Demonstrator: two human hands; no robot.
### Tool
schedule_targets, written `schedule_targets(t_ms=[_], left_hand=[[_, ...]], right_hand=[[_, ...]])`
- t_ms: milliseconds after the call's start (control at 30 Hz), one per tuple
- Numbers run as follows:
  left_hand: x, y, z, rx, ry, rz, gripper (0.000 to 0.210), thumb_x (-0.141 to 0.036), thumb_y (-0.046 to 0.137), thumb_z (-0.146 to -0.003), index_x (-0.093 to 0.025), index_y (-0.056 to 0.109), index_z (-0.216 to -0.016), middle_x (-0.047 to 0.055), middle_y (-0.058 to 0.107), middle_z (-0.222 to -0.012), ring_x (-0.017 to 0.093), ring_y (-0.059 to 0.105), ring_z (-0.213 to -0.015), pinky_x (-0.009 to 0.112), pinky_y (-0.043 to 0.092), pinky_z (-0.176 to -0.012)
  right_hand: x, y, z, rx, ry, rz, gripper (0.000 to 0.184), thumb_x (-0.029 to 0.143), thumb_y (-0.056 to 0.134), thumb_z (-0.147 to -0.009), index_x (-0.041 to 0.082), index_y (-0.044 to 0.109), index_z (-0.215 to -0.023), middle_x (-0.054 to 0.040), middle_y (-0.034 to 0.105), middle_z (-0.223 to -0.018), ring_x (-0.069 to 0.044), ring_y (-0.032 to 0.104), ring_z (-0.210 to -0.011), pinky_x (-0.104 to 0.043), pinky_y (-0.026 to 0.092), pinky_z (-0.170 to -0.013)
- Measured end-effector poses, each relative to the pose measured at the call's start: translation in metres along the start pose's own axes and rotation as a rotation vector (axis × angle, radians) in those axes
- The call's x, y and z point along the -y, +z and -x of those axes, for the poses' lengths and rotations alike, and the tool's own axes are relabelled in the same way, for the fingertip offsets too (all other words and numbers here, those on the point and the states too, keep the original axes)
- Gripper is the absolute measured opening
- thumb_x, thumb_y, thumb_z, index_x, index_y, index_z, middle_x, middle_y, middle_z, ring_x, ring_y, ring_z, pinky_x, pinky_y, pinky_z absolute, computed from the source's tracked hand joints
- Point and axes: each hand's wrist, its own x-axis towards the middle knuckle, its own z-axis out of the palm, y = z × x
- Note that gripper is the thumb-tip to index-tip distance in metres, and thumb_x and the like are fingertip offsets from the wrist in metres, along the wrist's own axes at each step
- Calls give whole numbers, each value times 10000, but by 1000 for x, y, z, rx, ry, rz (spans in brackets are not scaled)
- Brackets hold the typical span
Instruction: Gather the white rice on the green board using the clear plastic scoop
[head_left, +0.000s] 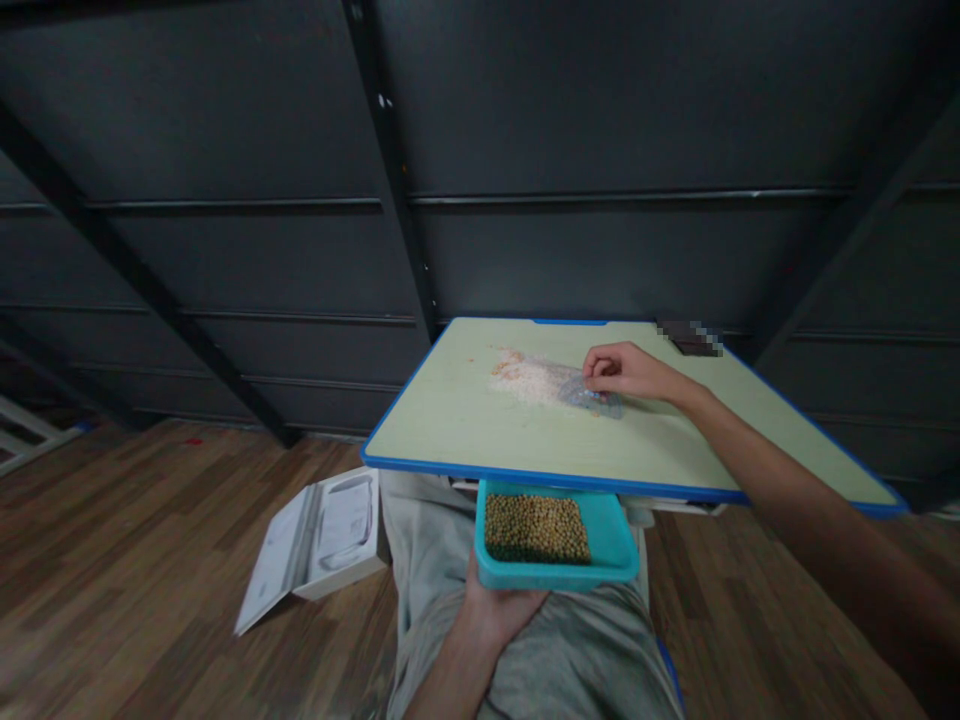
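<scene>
By the near side of the table, the tub sits on the left hand, likely to keep it flat; I can't tell its fingers. On the table, the right hand bends its fingers together at the bag, grip unclear.

The right arm reaches out, and the right hand is curled. The left hand is low, over the lap.

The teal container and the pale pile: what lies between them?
In the head view, a stretch of pale-green tabletop and its blue edge lie between the teal container and the pale pile.
</scene>
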Motion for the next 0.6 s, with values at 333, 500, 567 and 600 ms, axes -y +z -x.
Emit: schedule_targets(t_ms=[333, 500, 567, 600], left_hand=[[1, -9, -1, 1, -5, 1, 477, -369, 579, -941, -271, 616, -1406, 88, 745, -1320, 307, 641, -1280, 547, 442, -1138], [1, -7, 1, -26, -13, -46, 538, -413, 662, -875, -251, 634, -1388, 96, 749, -1313, 319, 634, -1288, 516, 441, -1153], [1, -2, 2, -34, -5, -73, 515, -422, 654, -874, -257, 656, -1362, 78, 763, -1287, 318, 641, -1282, 500, 444, -1154], [1, 1, 3, -36, -4, -81, 497, -419, 644, -879, -259, 666, -1349, 69, 768, -1279, 317, 643, -1279, 496, 446, -1153]], right_hand=[[14, 17, 4, 223, 84, -227, 253, 366, 831, -778, 164, 696, -850, -15, 715, -654, -126, 632, -568, -246, 453, -534], [27, 38, 6, 389, 112, -299, 309, 387, 861, -772, 149, 713, -902, -39, 753, -702, -133, 670, -591, -245, 501, -557], [34, 45, 8, 441, 99, -331, 304, 386, 848, -794, 153, 708, -929, -39, 757, -711, -139, 676, -587, -260, 523, -572], [37, 48, 8, 458, 92, -345, 302, 389, 841, -802, 157, 705, -938, -38, 758, -714, -143, 680, -587, -267, 530, -575]])
